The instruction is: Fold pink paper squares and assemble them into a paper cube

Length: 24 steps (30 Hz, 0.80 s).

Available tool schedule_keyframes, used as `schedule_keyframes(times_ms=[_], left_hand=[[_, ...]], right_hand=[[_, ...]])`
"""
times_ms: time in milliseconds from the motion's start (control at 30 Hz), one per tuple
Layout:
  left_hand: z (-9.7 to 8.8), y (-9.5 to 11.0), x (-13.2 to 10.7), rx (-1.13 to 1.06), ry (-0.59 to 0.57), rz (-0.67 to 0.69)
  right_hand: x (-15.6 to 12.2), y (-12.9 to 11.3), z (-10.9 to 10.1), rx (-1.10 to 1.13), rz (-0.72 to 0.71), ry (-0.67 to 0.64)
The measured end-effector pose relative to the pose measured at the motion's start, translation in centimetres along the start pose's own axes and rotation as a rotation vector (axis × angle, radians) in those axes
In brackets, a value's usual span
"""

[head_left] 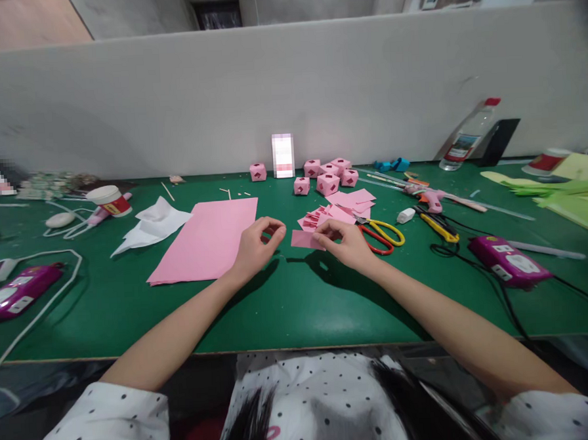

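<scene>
My right hand (342, 242) pinches a small pink paper rectangle (302, 239) by its right end, above the green table. Beside its left end is my left hand (259, 248), thumb and fingertips brought together; whatever they may hold is too small to see. Just behind my right hand lie cut pink paper pieces (364, 198) and red-handled scissors (380, 240) next to yellow-handled ones (393, 233). A stack of pink paper sheets (201, 244) lies under and left of my left hand. Several pink paper cubes (328, 183) with dark diamond marks stand at the back.
A lit phone (283, 156) leans on the grey partition (219, 99). Crumpled white tissue (153, 224) and a paper cup (109, 201) are left. To the right are a pink glue gun (431, 198), yellow cutters (441, 227), a purple power strip (509, 261) and a bottle (470, 138).
</scene>
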<state>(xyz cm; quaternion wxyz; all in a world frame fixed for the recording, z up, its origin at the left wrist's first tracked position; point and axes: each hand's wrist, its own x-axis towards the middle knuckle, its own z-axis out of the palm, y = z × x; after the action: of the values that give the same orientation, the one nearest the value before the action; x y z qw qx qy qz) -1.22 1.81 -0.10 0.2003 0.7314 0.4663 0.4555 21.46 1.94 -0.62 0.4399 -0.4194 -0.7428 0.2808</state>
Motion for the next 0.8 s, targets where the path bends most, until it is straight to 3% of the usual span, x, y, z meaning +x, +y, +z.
schedule_keyframes(times_ms=[167,300,533,800], left_hand=[[0.8,1.0,-0.9,-0.032,-0.168,0.058],[1.0,1.5,-1.4,0.008,-0.221,0.090],[1.2,1.7,-1.4,0.036,-0.210,0.095],[0.9,1.0,-1.2,0.031,-0.127,0.065]], right_hand=[[-0.5,-0.4,1.3,-0.019,-0.077,-0.085],[-0.7,-0.5,2.1,-0.082,-0.129,-0.104],[-0.5,-0.7,2.0,-0.166,-0.200,-0.101],[0.2,0.8,0.5,-0.185,-0.097,-0.043]])
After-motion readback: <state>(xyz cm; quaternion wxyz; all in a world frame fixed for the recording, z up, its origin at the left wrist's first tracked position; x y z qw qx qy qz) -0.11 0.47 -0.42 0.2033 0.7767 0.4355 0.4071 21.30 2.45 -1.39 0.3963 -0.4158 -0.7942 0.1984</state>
